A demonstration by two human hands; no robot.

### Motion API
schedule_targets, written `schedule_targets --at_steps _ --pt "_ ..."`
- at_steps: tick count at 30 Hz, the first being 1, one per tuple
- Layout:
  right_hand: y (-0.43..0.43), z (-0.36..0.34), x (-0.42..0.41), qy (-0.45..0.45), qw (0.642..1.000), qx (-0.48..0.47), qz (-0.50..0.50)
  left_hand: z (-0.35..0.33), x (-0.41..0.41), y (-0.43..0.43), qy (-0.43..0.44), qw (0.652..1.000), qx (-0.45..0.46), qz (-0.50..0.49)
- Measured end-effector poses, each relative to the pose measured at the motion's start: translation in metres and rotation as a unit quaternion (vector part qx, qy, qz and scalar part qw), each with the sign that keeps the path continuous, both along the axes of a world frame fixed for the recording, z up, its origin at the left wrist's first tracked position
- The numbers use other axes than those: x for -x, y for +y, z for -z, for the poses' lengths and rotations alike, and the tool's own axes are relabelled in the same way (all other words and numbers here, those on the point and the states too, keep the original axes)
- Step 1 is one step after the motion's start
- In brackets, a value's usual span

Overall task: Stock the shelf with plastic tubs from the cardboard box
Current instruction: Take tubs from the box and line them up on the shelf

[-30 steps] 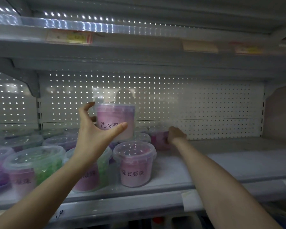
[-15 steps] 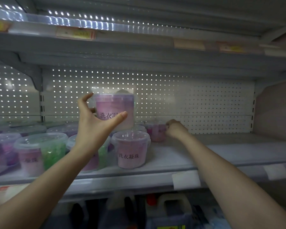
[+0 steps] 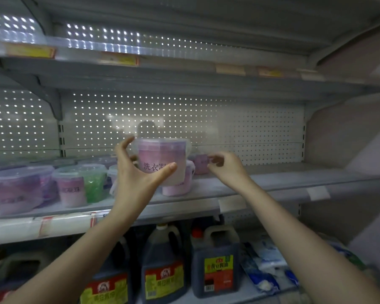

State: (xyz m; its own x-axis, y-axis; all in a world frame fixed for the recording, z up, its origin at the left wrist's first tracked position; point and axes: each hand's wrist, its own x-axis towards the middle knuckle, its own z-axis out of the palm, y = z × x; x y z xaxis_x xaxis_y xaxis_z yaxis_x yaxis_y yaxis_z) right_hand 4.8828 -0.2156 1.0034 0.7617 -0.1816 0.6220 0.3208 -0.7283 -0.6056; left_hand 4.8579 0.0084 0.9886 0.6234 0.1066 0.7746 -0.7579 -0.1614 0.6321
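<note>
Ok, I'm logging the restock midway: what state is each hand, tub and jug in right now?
Held tub: lidded, upright, raised above the shelf.
Left hand: grips the held tub.
Back tub: upright on the shelf.
Right hand: fingers loosely curled, gripping nothing, beside the back tub.
Green tub: lidded, upright on the shelf.
Jugs: capped, upright, below.

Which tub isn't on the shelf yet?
The pink tub gripped in the left hand, held in the air above the front row; the other tubs stand on the shelf.
</note>
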Motion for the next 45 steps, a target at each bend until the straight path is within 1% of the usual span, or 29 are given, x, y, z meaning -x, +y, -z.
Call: schedule_targets --at_steps 3,7,11,18,21,23,28,31,35,37,38,40,42,45 --pt "0.014 0.008 0.038 0.007 0.997 -0.061 -0.053 0.011 0.013 0.002 0.009 1.000 0.005 0.013" --pt "0.032 0.017 0.081 0.054 0.979 -0.121 -0.152 0.027 0.027 0.003 0.016 0.999 -0.008 0.029" --pt "0.043 0.027 0.109 0.066 0.966 -0.144 -0.203 0.039 0.038 -0.004 0.026 0.998 -0.013 0.055" --pt "0.030 0.037 0.117 0.071 0.971 -0.155 -0.165 0.052 0.039 -0.016 0.078 0.981 -0.020 0.179" --pt "0.016 0.040 0.110 0.085 0.979 -0.132 -0.130 0.051 0.034 -0.024 0.100 0.974 -0.039 0.198" --pt "0.006 0.040 0.104 0.086 0.981 -0.131 -0.111 0.050 0.029 -0.031 0.098 0.973 -0.062 0.201" --pt "-0.019 0.037 0.088 0.033 0.982 -0.163 -0.088 0.044 0.017 -0.055 0.075 0.962 -0.094 0.246" --pt "-0.034 0.037 0.079 0.023 0.979 -0.173 -0.105 0.040 0.006 -0.063 0.073 0.955 -0.122 0.262" --pt "-0.051 0.037 0.062 0.005 0.978 -0.179 -0.109 0.039 -0.010 -0.072 0.062 0.939 -0.188 0.283" --pt "-0.057 0.037 0.048 0.003 0.979 -0.183 -0.090 0.037 -0.019 -0.076 0.057 0.939 -0.196 0.276" --pt "-0.058 0.035 0.041 0.002 0.979 -0.184 -0.083 0.037 -0.024 -0.077 0.049 0.943 -0.203 0.258" --pt "-0.061 0.031 0.026 -0.003 0.980 -0.187 -0.069 0.040 -0.031 -0.076 0.026 0.950 -0.239 0.197" --pt "-0.064 0.024 0.007 0.002 0.983 -0.177 -0.049 0.045 -0.036 -0.072 0.013 0.948 -0.287 0.134" --pt "-0.066 0.014 -0.028 0.048 0.989 -0.137 -0.016 0.049 -0.044 -0.060 -0.001 0.938 -0.340 0.065"
